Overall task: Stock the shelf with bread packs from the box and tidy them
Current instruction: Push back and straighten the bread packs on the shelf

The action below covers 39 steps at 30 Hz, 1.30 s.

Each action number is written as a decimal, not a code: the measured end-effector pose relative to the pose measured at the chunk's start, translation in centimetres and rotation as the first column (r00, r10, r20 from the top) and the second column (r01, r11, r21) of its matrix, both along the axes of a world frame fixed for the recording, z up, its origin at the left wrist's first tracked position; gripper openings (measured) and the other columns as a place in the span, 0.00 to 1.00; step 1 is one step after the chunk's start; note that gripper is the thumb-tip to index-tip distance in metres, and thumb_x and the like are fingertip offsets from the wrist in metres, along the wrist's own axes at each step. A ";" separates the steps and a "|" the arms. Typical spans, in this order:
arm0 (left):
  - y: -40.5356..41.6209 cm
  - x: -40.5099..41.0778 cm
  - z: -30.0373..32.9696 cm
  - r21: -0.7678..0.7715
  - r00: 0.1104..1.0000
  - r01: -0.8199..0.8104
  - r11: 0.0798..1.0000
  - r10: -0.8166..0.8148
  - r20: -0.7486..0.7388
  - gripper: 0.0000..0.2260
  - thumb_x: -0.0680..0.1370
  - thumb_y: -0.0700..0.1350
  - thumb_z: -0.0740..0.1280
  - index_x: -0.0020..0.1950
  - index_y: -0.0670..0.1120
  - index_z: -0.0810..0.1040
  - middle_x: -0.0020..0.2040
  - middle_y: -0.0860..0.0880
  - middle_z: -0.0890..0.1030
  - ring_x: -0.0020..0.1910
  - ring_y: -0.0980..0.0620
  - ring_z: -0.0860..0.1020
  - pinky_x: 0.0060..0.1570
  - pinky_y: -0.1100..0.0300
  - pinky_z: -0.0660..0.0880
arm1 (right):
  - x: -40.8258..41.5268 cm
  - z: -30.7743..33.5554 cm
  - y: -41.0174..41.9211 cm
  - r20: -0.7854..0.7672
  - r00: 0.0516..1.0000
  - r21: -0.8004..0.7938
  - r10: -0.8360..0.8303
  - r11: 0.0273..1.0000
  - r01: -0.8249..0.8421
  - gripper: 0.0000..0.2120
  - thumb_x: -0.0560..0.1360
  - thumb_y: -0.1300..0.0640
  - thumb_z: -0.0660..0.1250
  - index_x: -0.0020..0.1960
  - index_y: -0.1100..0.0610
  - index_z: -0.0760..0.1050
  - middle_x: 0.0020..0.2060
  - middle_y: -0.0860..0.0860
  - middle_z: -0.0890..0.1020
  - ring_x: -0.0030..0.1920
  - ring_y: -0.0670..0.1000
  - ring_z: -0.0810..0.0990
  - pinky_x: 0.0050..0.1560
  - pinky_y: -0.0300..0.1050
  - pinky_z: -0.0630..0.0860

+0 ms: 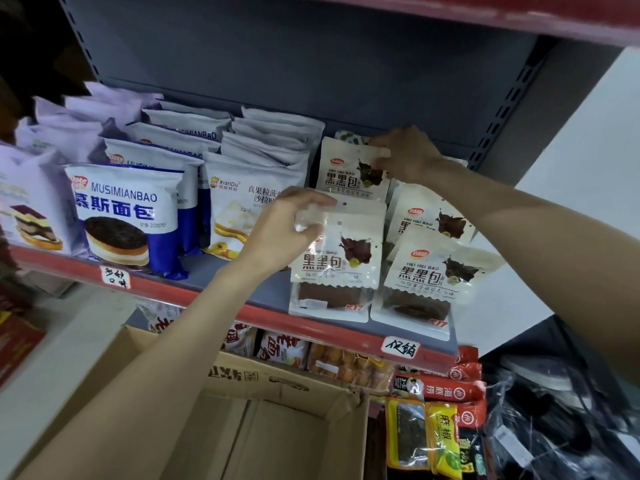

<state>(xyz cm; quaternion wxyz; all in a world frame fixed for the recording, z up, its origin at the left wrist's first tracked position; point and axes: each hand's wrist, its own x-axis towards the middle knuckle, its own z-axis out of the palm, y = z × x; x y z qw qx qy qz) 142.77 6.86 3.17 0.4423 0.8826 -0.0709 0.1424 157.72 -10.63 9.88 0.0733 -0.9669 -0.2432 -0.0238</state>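
While the front bread pack [334,268] at the shelf's [221,289] front edge is pinched at its top by the left hand [287,226], a rear pack [349,171] is pinched by the right hand [403,154].

The blue-and-white bread pack [126,216] reads "MUSIMIANBAO" and "20280701". The cream pack [235,209] beside it carries the brand "XianDu". The front right dark-bread pack [429,282] shows "HEI HEI BAO" and a red "K17". Other small print is illegible.
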 end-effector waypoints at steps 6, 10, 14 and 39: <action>-0.6 -0.4 -0.8 0.101 0.999 -0.044 0.994 0.045 -0.009 0.19 0.74 0.39 0.69 0.64 0.52 0.74 0.71 0.50 0.64 0.64 0.62 0.64 0.54 0.86 0.51 | -0.3 -1.0 -0.1 0.057 0.998 -0.123 -0.005 0.992 0.012 0.17 0.77 0.51 0.63 0.65 0.53 0.72 0.61 0.55 0.76 0.60 0.58 0.75 0.54 0.47 0.72; -1.0 -1.3 -1.2 0.039 0.991 -0.132 0.991 0.132 -0.009 0.23 0.75 0.41 0.69 0.68 0.51 0.69 0.72 0.50 0.59 0.60 0.65 0.62 0.47 0.87 0.54 | -0.5 -0.6 0.4 0.060 0.998 -0.086 -0.007 0.996 0.012 0.16 0.76 0.52 0.64 0.64 0.52 0.74 0.61 0.55 0.76 0.59 0.58 0.75 0.52 0.46 0.72; -2.0 -1.4 -1.4 -0.019 0.989 -0.136 0.990 0.135 -0.058 0.27 0.75 0.45 0.69 0.72 0.52 0.63 0.73 0.49 0.60 0.63 0.58 0.66 0.52 0.78 0.57 | -0.5 -0.9 0.8 0.161 0.983 -0.071 -0.083 0.993 0.096 0.14 0.78 0.53 0.61 0.63 0.50 0.75 0.59 0.55 0.78 0.58 0.59 0.76 0.57 0.48 0.71; -1.4 -1.5 -5.4 -0.268 0.974 -0.039 0.963 -0.024 -0.225 0.36 0.69 0.44 0.76 0.64 0.62 0.55 0.62 0.54 0.75 0.63 0.54 0.74 0.65 0.51 0.70 | -2.7 0.0 -1.1 0.063 0.993 0.057 0.095 0.994 -0.098 0.10 0.73 0.57 0.68 0.55 0.53 0.76 0.51 0.52 0.83 0.53 0.52 0.79 0.57 0.46 0.74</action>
